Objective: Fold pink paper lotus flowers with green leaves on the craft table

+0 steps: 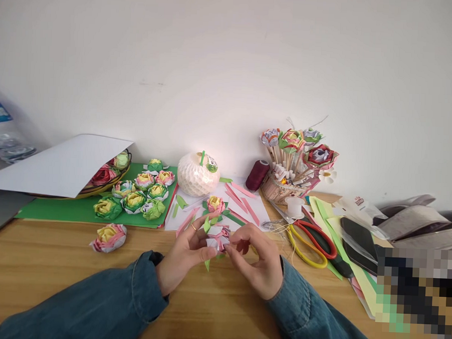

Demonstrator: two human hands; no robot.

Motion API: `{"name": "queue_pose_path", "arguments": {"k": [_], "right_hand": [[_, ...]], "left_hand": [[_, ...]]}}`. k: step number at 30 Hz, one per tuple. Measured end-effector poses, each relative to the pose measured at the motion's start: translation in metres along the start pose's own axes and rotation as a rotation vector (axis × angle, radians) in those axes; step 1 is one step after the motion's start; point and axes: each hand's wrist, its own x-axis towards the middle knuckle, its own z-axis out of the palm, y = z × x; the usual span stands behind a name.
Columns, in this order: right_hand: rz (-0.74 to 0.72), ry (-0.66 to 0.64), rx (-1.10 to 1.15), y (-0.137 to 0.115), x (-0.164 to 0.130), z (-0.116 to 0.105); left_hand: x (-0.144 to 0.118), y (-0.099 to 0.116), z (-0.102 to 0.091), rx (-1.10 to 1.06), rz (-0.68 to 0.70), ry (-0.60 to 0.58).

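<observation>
Between my hands, above the wooden table, is a paper flower (217, 237) of pink and white folds with green strips sticking out. My left hand (188, 253) grips it from the left, thumb in front. From the right, my right hand (255, 258) pinches its edge between thumb and fingers. Just behind it lies another paper flower (216, 204), pink and yellow with green leaves. Pink paper strips (241, 200) and green pieces lie on a white sheet (259, 211). A finished-looking pink and yellow paper flower (109, 237) sits alone on the left.
Several paper flowers (133, 201) stand on green card (59, 209). A white sheet (65, 165) covers part of a basket. Behind are a white round object (198, 174), maroon thread spool (257, 175) and flower holder (281, 189). Scissors (312, 243) and a phone (357, 240) lie right.
</observation>
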Motion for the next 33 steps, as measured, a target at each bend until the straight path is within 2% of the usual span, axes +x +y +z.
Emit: {"name": "queue_pose_path", "arguments": {"k": [3,8,17,22,26,33], "right_hand": [[-0.017,-0.009,0.013,-0.0006,0.0008,-0.0005],[0.063,-0.019,0.039,0.0027,0.0012,0.0],[-0.021,-0.018,0.027,-0.0002,0.0026,-0.0012],[-0.156,-0.008,-0.059,-0.0017,0.0029,-0.004],[-0.286,-0.053,-0.147,0.0001,0.0041,-0.0075],[-0.119,-0.176,0.033,0.0044,0.0082,-0.0096]], "left_hand": [[0.0007,-0.0004,-0.0001,0.017,0.018,-0.015],[0.001,-0.0005,-0.0002,0.049,0.077,0.033],[0.0005,-0.0004,0.0005,0.082,0.112,0.062],[0.0014,-0.0003,0.0012,0.068,0.099,0.048],[0.0007,0.0014,0.0019,0.066,0.078,0.058],[0.001,0.0024,0.0024,0.073,0.054,0.059]]}}
